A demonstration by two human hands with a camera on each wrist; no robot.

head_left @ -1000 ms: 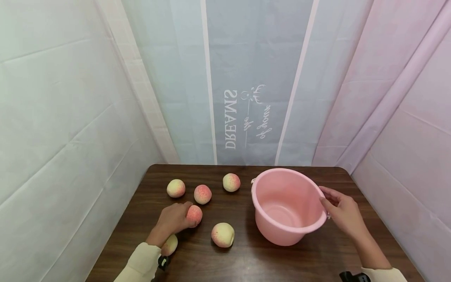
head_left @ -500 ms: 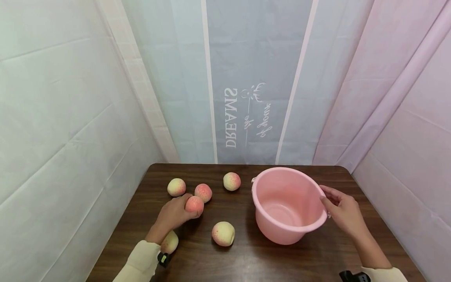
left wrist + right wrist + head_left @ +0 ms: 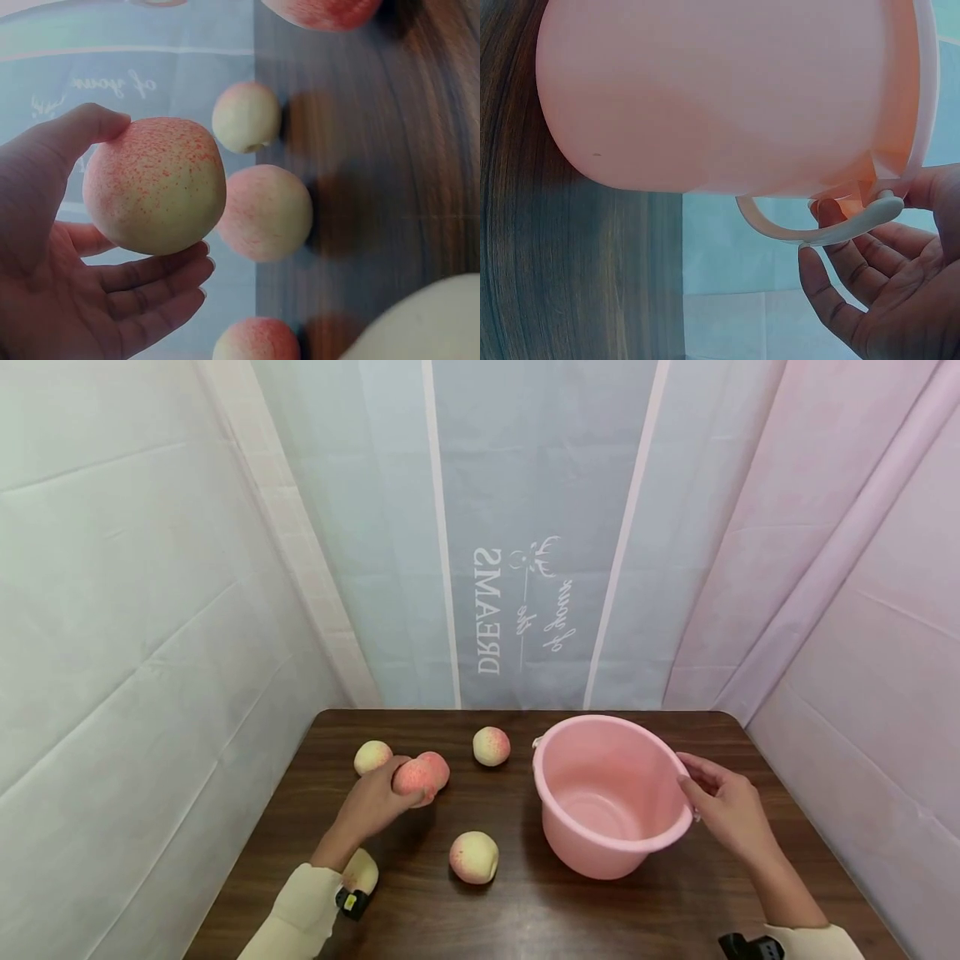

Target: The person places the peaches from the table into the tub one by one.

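My left hand (image 3: 372,802) grips a pink-and-yellow peach (image 3: 156,187) between thumb and fingers, raised off the table. In the head view this held peach overlaps a redder peach (image 3: 438,768) behind it. On the right stands a pink plastic bucket (image 3: 592,853). My right hand (image 3: 731,814) pinches the bucket's rim, thumb at the top edge and the other fingers outside, around its pale handle (image 3: 780,231). A yellowish peach (image 3: 474,858) rests between the left hand and the bucket. Another peach (image 3: 361,872) is partly hidden by my left wrist.
One peach (image 3: 372,757) lies at the back left, and one (image 3: 491,747) sits near the table's back edge, left of the bucket. The dark wooden table (image 3: 525,918) is bounded by hanging cloth (image 3: 555,460) at the back and both sides.
The left hand has lifted its peach off the table and moved it away from me, toward the redder peach. The right hand stays at the bucket's rim.
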